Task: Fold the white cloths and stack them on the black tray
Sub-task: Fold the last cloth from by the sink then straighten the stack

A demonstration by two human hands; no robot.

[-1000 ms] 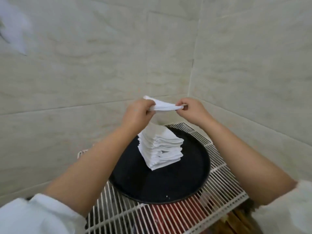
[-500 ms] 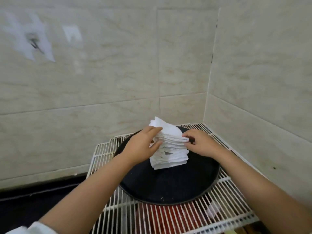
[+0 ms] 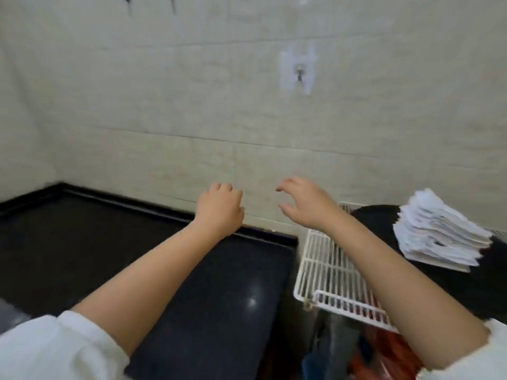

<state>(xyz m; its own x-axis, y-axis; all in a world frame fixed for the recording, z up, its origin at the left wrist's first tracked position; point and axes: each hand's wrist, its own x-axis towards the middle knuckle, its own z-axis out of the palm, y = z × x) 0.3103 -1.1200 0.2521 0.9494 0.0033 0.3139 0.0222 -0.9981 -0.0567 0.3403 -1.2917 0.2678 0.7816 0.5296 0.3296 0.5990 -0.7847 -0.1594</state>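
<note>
Between cloths, I think: both hands empty over the black table [image 3: 82,242], left hand [image 3: 220,208] loosely curled, right hand [image 3: 304,202] with fingers [image 3: 285,185] spread wide, folded stack [image 3: 439,231] on black tray [image 3: 373,218] atop the wire rack [image 3: 323,259] at right. Next move needs a fresh cloth, none in view. Tray cut off at the frame edge, whole shot motion-blurred

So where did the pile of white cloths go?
In the head view, the pile of folded white cloths sits at the far right on the black tray, which rests on the white wire rack. Both hands are off to its left, holding nothing.
</note>
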